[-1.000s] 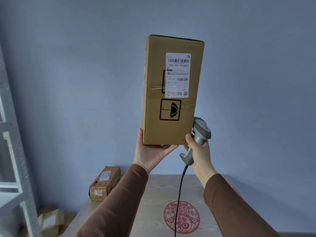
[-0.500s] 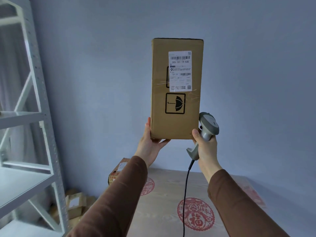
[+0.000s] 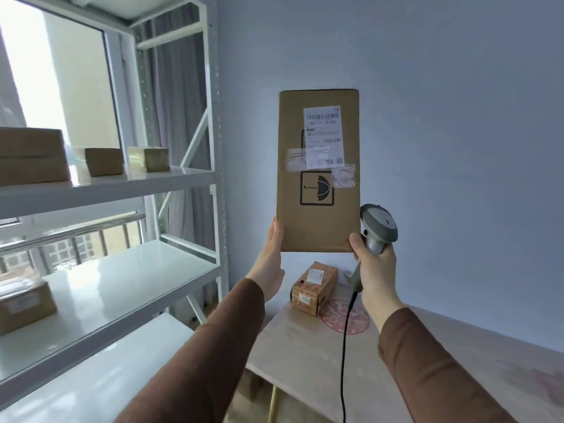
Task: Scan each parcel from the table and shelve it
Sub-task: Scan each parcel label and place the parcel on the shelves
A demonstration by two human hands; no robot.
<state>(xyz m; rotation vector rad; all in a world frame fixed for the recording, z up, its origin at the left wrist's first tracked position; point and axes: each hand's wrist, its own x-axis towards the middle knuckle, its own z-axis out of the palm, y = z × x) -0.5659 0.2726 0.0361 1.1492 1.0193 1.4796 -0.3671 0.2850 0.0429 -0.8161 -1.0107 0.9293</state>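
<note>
Standing upright in the air, the tall brown cardboard parcel [image 3: 318, 178] shows a white label and an umbrella mark. The left hand [image 3: 271, 257] holds its bottom left edge. The right hand [image 3: 370, 264] grips a grey scanner [image 3: 377, 230] just right of it, above the far table [image 3: 305, 361].

Matt cardboard parcel [image 3: 317, 215], glossy white metal shelf [image 3: 122, 288], grey plastic scanner [image 3: 378, 230].

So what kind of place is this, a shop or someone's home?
Probably a small parcel storeroom in an ordinary room. White metal shelving holds cardboard boxes, the left hand grips a labelled parcel, and the right hand grips a corded barcode scanner.
</note>
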